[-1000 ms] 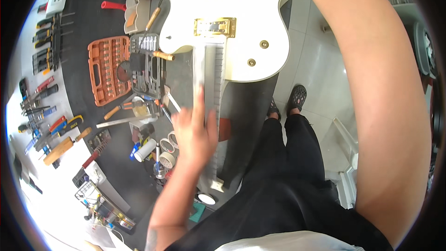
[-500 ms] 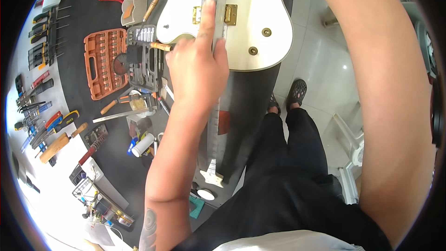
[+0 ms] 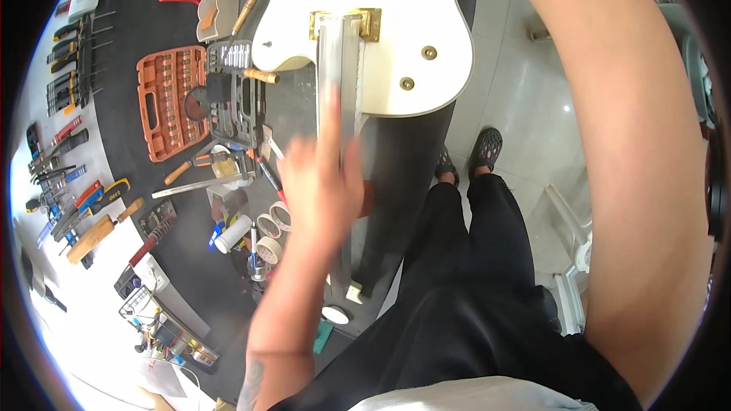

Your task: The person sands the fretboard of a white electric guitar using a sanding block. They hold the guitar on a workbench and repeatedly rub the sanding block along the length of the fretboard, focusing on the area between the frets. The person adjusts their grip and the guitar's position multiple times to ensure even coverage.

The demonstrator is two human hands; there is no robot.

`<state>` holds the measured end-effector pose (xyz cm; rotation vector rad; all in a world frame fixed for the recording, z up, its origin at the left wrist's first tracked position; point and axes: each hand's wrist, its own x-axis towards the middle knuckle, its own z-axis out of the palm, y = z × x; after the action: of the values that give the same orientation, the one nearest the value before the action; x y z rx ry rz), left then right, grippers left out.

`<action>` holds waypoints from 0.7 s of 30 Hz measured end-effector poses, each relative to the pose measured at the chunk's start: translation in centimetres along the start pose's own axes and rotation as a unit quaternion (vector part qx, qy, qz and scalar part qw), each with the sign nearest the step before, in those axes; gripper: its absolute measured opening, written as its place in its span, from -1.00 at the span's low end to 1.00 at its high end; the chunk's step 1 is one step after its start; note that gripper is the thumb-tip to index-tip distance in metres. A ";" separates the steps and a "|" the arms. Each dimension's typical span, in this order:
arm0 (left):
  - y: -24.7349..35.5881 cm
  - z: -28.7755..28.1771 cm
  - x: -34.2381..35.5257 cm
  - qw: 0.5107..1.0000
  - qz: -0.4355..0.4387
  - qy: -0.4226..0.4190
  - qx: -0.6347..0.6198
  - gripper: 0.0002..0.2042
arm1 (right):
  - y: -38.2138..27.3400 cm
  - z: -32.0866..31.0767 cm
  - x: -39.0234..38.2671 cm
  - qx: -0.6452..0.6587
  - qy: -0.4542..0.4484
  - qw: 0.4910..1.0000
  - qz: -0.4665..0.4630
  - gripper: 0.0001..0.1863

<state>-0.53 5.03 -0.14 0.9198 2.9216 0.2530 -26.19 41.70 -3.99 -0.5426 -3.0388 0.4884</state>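
A white guitar body (image 3: 419,7) with gold pickups (image 3: 371,24) lies at top centre, its neck running toward me; the headstock (image 3: 354,291) shows near the bottom. My left hand (image 3: 320,179), blurred, holds a long straight metal bar (image 3: 332,46) lying along the neck, index finger stretched along its top and the other fingers curled at its side. The bar's far end is over the lower pickup. My right forearm (image 3: 632,152) rises along the right side to the guitar's upper edge; that hand is out of the frame.
On the dark bench lie an orange socket case (image 3: 171,68), a grey tool case (image 3: 232,118), tape rolls (image 3: 269,250) and a white cylinder (image 3: 232,234). A tool rack (image 3: 72,68) runs along the left. Right of the bench are tiled floor (image 3: 518,106) and a white plastic chair (image 3: 567,224).
My left hand and the bar slid up over the pickups half a second ago and have now moved back down the neck toward me. The right arm has barely moved.
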 end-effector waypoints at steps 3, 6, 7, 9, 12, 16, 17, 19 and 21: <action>-0.4 -0.3 0.2 1.000 0.006 -0.014 0.002 -0.19 | -0.5 0.5 0.0 -0.007 0.012 1.000 -0.001 -0.34; 0.8 -0.5 8.0 1.000 -0.005 0.014 0.007 -0.15 | -1.5 0.6 0.2 0.001 0.005 1.000 0.000 -0.34; 1.0 -0.2 9.7 1.000 -0.003 0.029 0.002 -0.13 | -1.5 0.5 0.3 0.003 0.004 1.000 -0.004 -0.34; 1.2 0.1 6.8 1.000 -0.001 0.014 0.018 -0.14 | -0.9 1.0 -0.1 -0.002 -0.003 1.000 -0.003 -0.34; -0.3 0.3 -1.6 1.000 0.004 0.002 -0.023 -0.17 | -0.1 0.4 -0.1 -0.007 0.011 1.000 0.006 -0.34; 0.9 -0.1 5.7 1.000 0.002 0.009 0.015 -0.18 | -0.9 0.5 0.0 -0.004 0.001 1.000 -0.004 -0.33; 0.8 -0.3 7.2 0.999 0.003 0.026 0.017 -0.18 | -1.4 0.4 0.0 0.001 -0.003 1.000 -0.007 -0.33; 0.8 0.3 9.2 0.998 0.010 0.062 0.007 -0.19 | -1.4 0.2 -0.1 0.001 -0.006 1.000 -0.004 -0.32; 1.4 0.0 4.5 1.000 -0.008 0.009 0.000 -0.21 | -0.1 0.2 0.0 -0.005 -0.004 1.000 0.004 -0.32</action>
<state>-3.49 8.74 0.07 0.8978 2.9437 0.2604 -26.21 41.51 -4.12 -0.5563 -3.0499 0.4773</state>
